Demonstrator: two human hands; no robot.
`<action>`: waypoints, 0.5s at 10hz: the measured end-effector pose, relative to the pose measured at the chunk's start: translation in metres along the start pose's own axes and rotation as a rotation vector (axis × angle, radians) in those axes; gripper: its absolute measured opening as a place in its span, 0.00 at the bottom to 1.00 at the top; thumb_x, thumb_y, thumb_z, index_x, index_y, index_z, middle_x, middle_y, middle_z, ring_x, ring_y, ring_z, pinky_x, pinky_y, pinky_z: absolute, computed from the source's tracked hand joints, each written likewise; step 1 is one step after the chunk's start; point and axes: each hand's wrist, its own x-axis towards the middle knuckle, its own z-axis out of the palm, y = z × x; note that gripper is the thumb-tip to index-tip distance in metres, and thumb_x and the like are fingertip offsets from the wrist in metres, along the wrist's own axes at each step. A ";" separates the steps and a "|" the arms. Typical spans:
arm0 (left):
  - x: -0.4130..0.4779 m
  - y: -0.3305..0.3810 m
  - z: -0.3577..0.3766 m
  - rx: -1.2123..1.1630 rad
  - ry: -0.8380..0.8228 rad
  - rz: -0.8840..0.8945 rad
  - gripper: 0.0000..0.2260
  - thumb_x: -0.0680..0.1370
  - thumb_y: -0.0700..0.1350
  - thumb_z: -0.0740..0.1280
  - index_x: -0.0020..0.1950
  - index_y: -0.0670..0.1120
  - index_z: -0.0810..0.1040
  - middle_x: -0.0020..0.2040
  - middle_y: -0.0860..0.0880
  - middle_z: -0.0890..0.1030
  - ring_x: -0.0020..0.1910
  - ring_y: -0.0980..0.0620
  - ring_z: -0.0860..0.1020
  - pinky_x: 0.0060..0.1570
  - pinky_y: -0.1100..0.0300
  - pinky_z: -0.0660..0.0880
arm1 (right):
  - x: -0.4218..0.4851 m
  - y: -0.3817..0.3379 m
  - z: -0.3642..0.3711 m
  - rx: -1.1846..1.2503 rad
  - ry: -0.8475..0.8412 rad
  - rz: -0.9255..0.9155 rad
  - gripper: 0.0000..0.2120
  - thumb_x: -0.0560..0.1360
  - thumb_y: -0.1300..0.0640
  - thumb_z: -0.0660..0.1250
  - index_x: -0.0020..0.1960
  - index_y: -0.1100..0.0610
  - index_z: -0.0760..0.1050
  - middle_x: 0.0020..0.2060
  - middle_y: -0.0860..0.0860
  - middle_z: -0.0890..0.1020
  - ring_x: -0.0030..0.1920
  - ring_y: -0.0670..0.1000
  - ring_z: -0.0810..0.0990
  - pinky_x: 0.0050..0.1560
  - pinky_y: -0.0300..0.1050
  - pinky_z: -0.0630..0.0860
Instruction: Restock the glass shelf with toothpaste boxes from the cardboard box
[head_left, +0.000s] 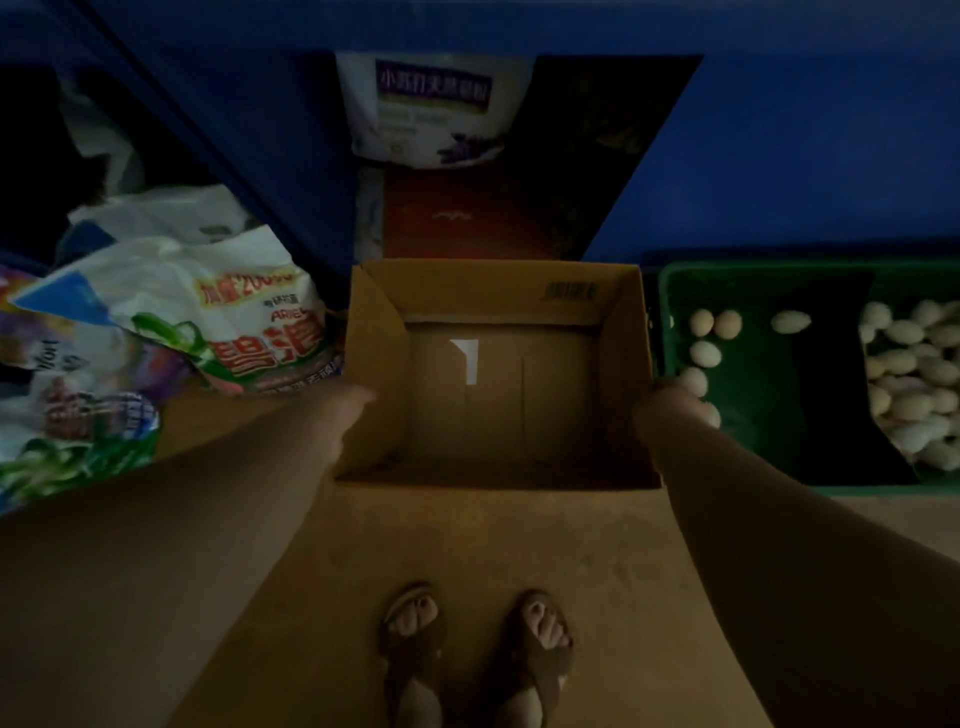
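I look straight down into an open cardboard box (498, 296) in front of my feet. Its inside shows only bare cardboard and a white scrap of tape; no toothpaste boxes are in view. My left hand (349, 410) holds the outside of the box's left wall. My right hand (671, 411) holds the outside of the right wall. The box walls hide the fingers of both hands. No glass shelf shows in this dim frame.
Detergent bags (223, 317) are piled at the left, touching the box. A green crate (748, 280) with several eggs stands close on the right. A blue shelf unit (779, 156) with a white bag (431, 109) is behind. Brown floor and my sandalled feet (478, 649) are below.
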 end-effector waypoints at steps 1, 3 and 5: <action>0.011 -0.001 0.018 0.057 -0.023 -0.046 0.22 0.80 0.44 0.62 0.74 0.44 0.64 0.74 0.42 0.64 0.73 0.42 0.64 0.68 0.48 0.64 | 0.050 0.005 0.030 0.124 -0.053 -0.031 0.19 0.78 0.63 0.60 0.69 0.60 0.68 0.66 0.60 0.72 0.65 0.60 0.72 0.50 0.44 0.73; 0.050 -0.016 0.040 -0.049 -0.030 -0.072 0.23 0.80 0.42 0.62 0.75 0.44 0.61 0.75 0.43 0.63 0.74 0.43 0.62 0.69 0.50 0.63 | 0.069 0.000 0.056 -0.314 -0.098 -0.176 0.20 0.81 0.61 0.55 0.72 0.61 0.63 0.71 0.59 0.66 0.70 0.58 0.65 0.65 0.46 0.66; 0.055 -0.025 0.048 -0.087 -0.026 -0.074 0.25 0.80 0.43 0.63 0.75 0.46 0.61 0.74 0.44 0.65 0.72 0.43 0.65 0.68 0.48 0.65 | 0.080 0.006 0.075 0.340 -0.097 0.014 0.26 0.78 0.63 0.58 0.75 0.60 0.57 0.70 0.62 0.67 0.67 0.64 0.69 0.60 0.53 0.71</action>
